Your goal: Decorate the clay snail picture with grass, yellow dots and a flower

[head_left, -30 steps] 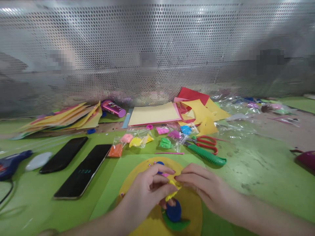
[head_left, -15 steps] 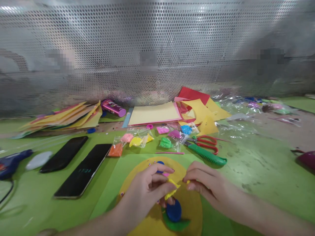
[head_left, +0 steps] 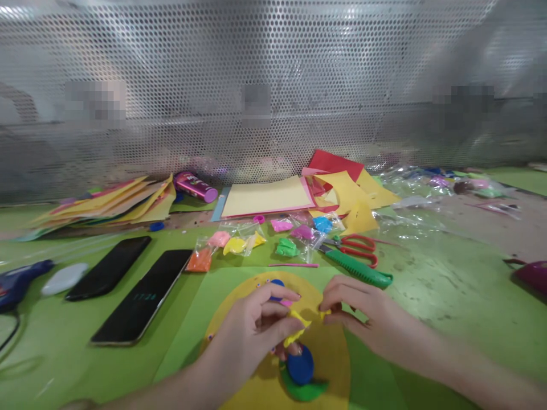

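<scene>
My left hand [head_left: 252, 333] pinches a lump of yellow clay [head_left: 296, 329] just above a yellow paper circle [head_left: 329, 359] that lies on a green sheet [head_left: 192, 324]. My right hand [head_left: 363, 316] pinches a small torn-off bit of yellow clay [head_left: 325, 312] a little to the right of the lump. Below the hands, a blue clay disc [head_left: 300, 366] sits on a green clay crescent [head_left: 305, 390] on the circle. A small blue piece [head_left: 277, 283] shows at the circle's far edge.
Two black phones [head_left: 141, 296] [head_left: 109, 266] lie at the left, beside a blue glue gun [head_left: 19, 282]. Behind the hands lie bags of coloured clay [head_left: 239, 245], a green utility knife [head_left: 356, 269], red scissors [head_left: 359, 246], stacked coloured paper [head_left: 267, 196] and a pink tube [head_left: 195, 187]. A perforated metal screen [head_left: 273, 85] closes the back.
My hands were joined on the yellow clay; the right hand has pulled away to the right with a small bit, leaving the lump in the left hand.
</scene>
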`<control>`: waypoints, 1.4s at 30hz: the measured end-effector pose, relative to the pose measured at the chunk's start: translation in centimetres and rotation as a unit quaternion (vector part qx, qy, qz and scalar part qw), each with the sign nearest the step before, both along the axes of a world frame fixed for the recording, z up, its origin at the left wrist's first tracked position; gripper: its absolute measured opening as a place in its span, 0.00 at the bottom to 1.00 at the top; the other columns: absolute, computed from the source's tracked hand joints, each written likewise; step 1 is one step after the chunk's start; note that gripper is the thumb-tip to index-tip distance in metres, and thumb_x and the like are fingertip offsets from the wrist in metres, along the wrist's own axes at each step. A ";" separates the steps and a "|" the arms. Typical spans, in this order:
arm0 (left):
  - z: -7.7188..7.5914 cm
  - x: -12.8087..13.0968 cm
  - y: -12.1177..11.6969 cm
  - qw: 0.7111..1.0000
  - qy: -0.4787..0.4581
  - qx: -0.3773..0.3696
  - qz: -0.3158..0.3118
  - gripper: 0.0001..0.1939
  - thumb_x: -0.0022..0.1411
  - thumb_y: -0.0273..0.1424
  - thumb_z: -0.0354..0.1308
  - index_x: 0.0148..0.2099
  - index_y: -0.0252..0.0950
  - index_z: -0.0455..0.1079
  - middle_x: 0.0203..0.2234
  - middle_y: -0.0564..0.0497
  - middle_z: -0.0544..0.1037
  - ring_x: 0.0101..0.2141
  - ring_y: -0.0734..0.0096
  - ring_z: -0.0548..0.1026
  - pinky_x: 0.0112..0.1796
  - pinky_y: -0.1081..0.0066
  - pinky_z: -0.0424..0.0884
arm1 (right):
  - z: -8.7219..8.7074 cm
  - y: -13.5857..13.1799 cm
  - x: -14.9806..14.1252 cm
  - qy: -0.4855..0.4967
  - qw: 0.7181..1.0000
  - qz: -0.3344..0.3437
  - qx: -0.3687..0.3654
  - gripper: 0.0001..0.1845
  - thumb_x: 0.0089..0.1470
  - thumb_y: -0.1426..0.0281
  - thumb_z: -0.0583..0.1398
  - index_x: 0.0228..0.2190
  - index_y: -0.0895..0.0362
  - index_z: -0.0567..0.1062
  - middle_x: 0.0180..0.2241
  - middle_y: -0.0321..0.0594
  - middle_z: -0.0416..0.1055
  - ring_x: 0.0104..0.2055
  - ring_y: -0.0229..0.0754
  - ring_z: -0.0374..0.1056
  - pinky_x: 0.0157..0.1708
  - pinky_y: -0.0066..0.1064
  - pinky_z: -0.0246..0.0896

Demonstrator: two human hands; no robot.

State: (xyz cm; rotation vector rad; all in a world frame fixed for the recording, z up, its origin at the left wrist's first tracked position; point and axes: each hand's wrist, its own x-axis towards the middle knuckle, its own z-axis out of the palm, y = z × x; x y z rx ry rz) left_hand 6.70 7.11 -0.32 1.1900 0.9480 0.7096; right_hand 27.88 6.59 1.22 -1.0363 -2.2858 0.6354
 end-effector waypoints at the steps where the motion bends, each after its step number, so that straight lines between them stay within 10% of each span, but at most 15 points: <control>1: 0.0 0.0 0.0 1.000 0.002 0.001 0.001 0.13 0.53 0.35 0.60 0.40 0.37 0.64 0.24 0.57 0.75 0.21 0.75 0.75 0.22 0.77 0.67 | 0.0 0.1 0.1 0.002 1.000 0.004 0.001 0.07 0.57 0.76 0.52 0.34 0.56 0.69 0.35 0.38 0.67 0.37 0.36 0.65 0.35 0.27 0.61; 42: 0.8 -0.1 -0.2 1.000 0.025 0.014 -0.003 0.11 0.54 0.34 0.60 0.39 0.37 0.65 0.25 0.55 0.75 0.23 0.74 0.75 0.24 0.75 0.69 | 0.2 1.3 2.5 -0.185 0.981 0.009 -0.065 0.04 0.54 0.72 0.58 0.29 0.54 0.74 0.47 0.38 0.58 0.46 0.40 0.61 0.41 0.30 0.59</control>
